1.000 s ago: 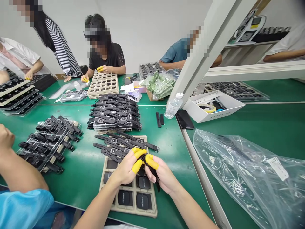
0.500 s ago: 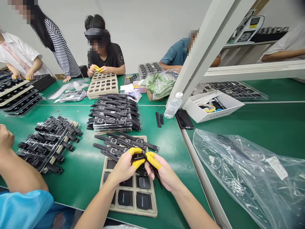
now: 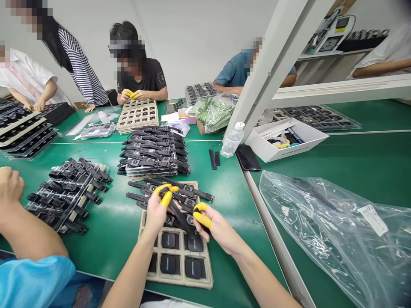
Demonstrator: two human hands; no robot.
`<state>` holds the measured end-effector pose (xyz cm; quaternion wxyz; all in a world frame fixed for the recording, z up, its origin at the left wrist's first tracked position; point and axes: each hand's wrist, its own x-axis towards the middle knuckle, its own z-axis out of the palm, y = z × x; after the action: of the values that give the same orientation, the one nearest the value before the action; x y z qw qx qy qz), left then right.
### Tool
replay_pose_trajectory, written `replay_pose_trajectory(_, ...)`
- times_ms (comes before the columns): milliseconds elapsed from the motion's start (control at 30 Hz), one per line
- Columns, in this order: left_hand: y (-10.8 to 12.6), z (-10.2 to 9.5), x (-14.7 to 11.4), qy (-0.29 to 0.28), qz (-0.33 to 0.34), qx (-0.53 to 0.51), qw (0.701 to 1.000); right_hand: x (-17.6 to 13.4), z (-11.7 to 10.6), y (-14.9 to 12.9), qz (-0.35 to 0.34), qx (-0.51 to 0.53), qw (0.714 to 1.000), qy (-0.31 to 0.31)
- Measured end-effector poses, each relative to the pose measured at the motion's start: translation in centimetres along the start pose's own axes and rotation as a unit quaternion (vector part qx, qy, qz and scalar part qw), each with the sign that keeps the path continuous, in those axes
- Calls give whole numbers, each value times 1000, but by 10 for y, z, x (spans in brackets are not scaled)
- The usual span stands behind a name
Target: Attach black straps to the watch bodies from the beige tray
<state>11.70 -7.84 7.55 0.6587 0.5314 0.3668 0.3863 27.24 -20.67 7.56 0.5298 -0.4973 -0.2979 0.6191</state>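
The left hand (image 3: 157, 210), with yellow covers on its thumb and fingers, pinches the upper end of a long black flexible watch strap (image 3: 180, 217) between thumb and fingertips. From that grip the strap slants down and to the right, passing through the gap between the two hands, its lower end over the beige moulded tray (image 3: 208, 273) and just left of the right hand's fingers. The right hand (image 3: 220, 226), likewise in yellow covers, has its thumb and forefinger closed on a small dark piece (image 3: 196, 210); the fingers hide most of it, and whether it joins the strap cannot be told.

Below the hands, the tray's near compartments hold rounded-square black cases (image 3: 193, 268) with pale lettering. Across its far part lie black-strapped watches (image 3: 189, 202), backs upward, just beyond the hands and partly behind them. A tall stack of trayed black watches (image 3: 154, 149) stands farther off on the glossy green bench (image 3: 231, 196). To its right are two short loose black straps (image 3: 212, 159), near a clear plastic bottle with a white cap (image 3: 231, 142).
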Motion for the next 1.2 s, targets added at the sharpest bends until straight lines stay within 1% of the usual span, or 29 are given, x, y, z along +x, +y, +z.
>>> replay_pose_trajectory(33, -3, 3, -4, -66, 1, 56, 996, 1, 2, 2, -11, 12, 1000, 3)
replay_pose_trajectory(67, -7, 6, -7, -126, 23, 118, 985, 1, 4, 3, -13, 23, 1000, 2)
replay_pose_trajectory(100, -9, 8, -11, -174, 62, 182, 966, 2, 5, 5, -10, 31, 999, 0)
replay_pose_trajectory(133, -12, 9, -14, -210, 109, 241, 941, 2, 6, 6, -3, 36, 999, -3)
replay_pose_trajectory(200, -14, 8, -17, -255, 190, 324, 891, 2, 8, 8, 14, 36, 999, -9)
replay_pose_trajectory(233, -13, 7, -17, -268, 214, 345, 874, 2, 8, 8, 23, 34, 999, -14)
replay_pose_trajectory(267, -12, 5, -16, -277, 228, 356, 863, 2, 8, 8, 31, 34, 999, -20)
replay_pose_trajectory(367, -7, 0, -14, -292, 249, 358, 851, 1, 7, 7, 38, 57, 997, -32)
replay_pose_trajectory(533, -5, 2, -14, -278, 263, 350, 855, 3, 9, 11, 28, 118, 992, -26)
replay_pose_trajectory(733, -8, 5, -18, -264, 247, 339, 868, 4, 12, 10, 27, 201, 979, -14)
replay_pose_trajectory(867, -4, 3, -20, -290, 217, 343, 867, 3, 11, 7, 31, 211, 977, -6)
replay_pose_trajectory(933, -1, 2, -20, -297, 215, 345, 864, 3, 10, 8, 35, 202, 979, -5)
replay_pose_trajectory(1033, 1, 3, -19, -291, 246, 375, 845, 4, 9, 9, 53, 183, 982, -2)
replay_pose_trajectory(1133, 2, 5, -18, -288, 280, 432, 808, 5, 6, 10, 77, 152, 985, 1)
replay_pose_trajectory(1200, 3, 5, -18, -285, 291, 462, 788, 5, 5, 10, 86, 135, 987, -2)
